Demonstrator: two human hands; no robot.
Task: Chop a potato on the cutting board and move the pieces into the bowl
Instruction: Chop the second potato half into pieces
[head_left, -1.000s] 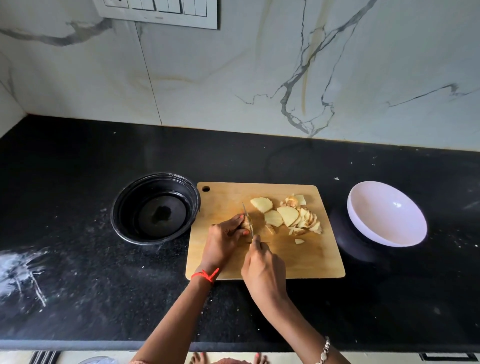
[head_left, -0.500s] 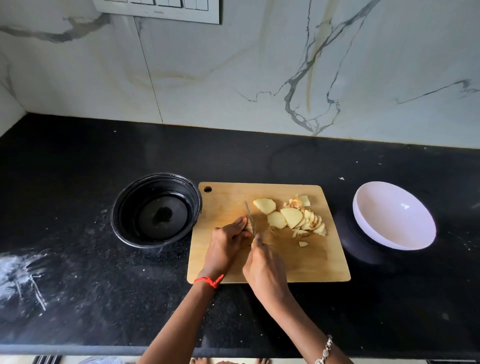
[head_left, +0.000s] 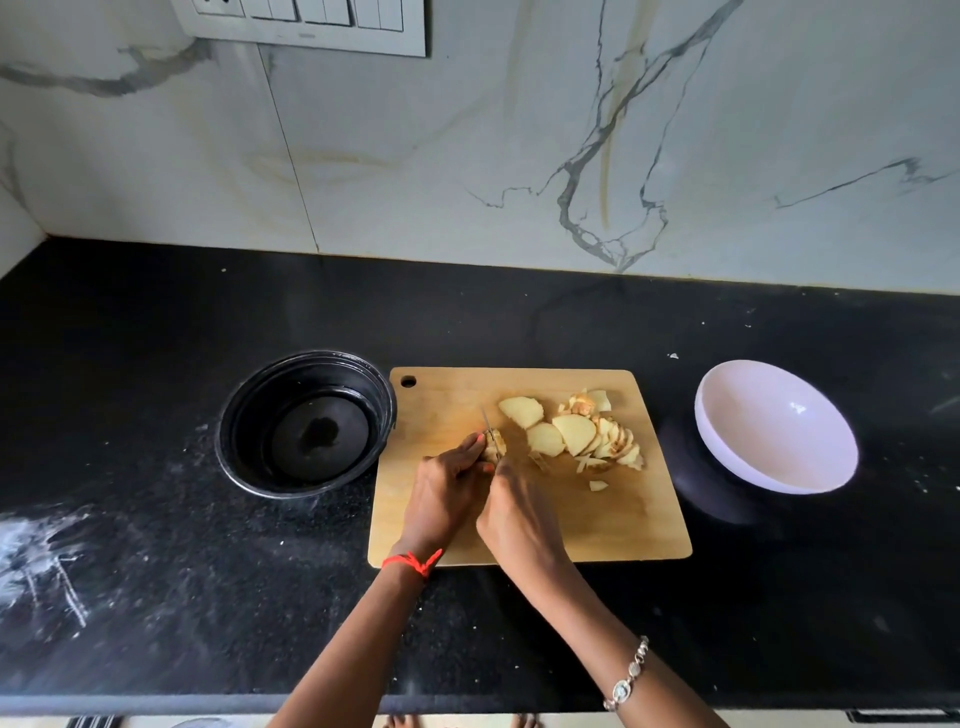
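Still chopping, I reckon: my left hand pins the potato stub on the cutting board, right hand grip closed on the knife, w/ slices heaped beside, white bowl empty; next = finish stub, then scoop.

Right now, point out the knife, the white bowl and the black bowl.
knife (head_left: 486, 422): head view, on the bare blade.
white bowl (head_left: 727, 447): head view, on its inner wall.
black bowl (head_left: 249, 415): head view, on its inner wall.
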